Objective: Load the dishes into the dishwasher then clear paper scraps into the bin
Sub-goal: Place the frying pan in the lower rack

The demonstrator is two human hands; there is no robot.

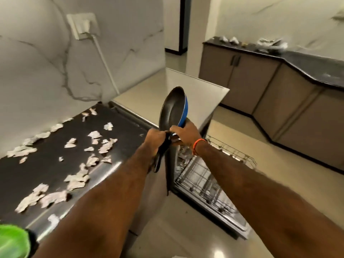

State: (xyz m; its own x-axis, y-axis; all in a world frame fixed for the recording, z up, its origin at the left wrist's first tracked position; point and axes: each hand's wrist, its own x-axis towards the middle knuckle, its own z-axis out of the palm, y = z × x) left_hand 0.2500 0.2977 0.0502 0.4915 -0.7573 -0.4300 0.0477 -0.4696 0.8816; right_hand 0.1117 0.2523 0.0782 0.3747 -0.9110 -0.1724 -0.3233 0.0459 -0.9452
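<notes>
A dark counter point(46, 170) is set against a marble wall point(37, 75) and is strewn with paper scraps point(76, 180). Beside it, a dishwasher point(219, 211) stands open with its rack point(214, 175) pulled out. A pan point(172, 110) is held tilted above the counter's edge: its handle is gripped by the left hand point(155, 139), its blue rim by the right hand point(186, 134). More cabinets point(260, 84) line the far wall.

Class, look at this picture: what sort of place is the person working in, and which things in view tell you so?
Most likely a home kitchen: a frying pan held in both hands, an open dishwasher with wire racks pulled out, and dark countertops over cabinets.
</notes>
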